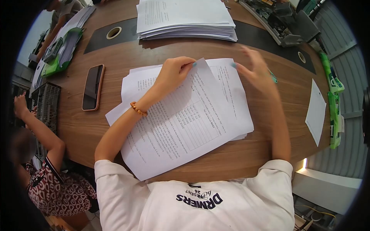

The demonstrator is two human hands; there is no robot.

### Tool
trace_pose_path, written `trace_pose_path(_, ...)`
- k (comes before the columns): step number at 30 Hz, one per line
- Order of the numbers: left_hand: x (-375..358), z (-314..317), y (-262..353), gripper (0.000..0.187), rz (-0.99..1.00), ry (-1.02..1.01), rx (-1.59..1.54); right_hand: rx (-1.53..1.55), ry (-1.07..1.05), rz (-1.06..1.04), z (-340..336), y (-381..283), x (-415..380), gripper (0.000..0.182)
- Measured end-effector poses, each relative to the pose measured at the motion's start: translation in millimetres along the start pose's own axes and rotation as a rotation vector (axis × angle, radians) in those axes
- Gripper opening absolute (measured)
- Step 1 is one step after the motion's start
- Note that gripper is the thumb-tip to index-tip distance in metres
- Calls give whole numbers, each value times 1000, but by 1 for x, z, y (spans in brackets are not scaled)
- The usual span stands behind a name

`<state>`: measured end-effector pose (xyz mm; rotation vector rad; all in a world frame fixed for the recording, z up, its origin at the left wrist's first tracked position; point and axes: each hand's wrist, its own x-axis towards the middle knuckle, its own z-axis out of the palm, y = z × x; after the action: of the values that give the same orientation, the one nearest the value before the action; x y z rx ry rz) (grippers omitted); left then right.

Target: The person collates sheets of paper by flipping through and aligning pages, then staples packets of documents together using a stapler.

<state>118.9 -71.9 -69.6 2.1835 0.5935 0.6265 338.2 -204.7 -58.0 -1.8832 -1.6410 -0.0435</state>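
Currently, the left hand [175, 71] works at the far edge of the top sheet [173, 134]. Its thumb and forefinger pinch the sheet near the upper corner; the remaining fingers are curled in toward the palm. The sheet lies at an angle across the pile [233, 88], at the middle of the near side of the desk [73, 134]. Its far corner is raised, and its near part overlaps the pile toward the person's body. Printed text and a ruled box are visible on its face.

The right hand [254, 73] is located over the right edge of the pile, blurred. Its fingers are spread and released, with the thumb tip next to the pile's far right corner; from where I stand, contact cannot be determined.

A bead bracelet [138, 109] is fitted on the left wrist. A phone [93, 87] lies face up to the left of the pile. Beyond the pile, a thick stack [187, 19] rests across the dark strip [246, 34], near a pale ring [118, 33]. A white slip [316, 111] lies at the right side. At the left, a green bag [63, 54] holds papers, and a co-worker [61, 188] in a patterned garment is positioned beside a wire basket [45, 107].
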Motion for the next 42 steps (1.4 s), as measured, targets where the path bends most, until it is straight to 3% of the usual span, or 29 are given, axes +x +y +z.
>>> trace_pose_path(1,-1,2,-3,17,0,5,-9,-213,29,-52,-19,20,-8,54)
trace_pose_path(4,-2,9,-7,16,134,103,-65,-340,-70,104,-44,61,-34,49)
trace_pose_path(10,-5,10,-4,10,244,175,38,68,-83,78,-38,31,-22,36)
trace_pose_path(12,-6,11,-5,10,330,191,132,258,-244,-64,-38,-11,-4,37)
trace_pose_path(13,-7,12,-5,10,330,185,132,260,-242,-59,-37,-24,3,37)
trace_pose_path(15,-7,12,-7,11,415,216,219,203,-355,-245,-35,-40,18,38)
trace_pose_path(27,-8,12,-5,15,443,226,258,100,-454,-310,-18,-52,34,29)
trace_pose_path(42,-12,8,7,17,398,226,273,77,-394,-341,-13,-48,35,24)
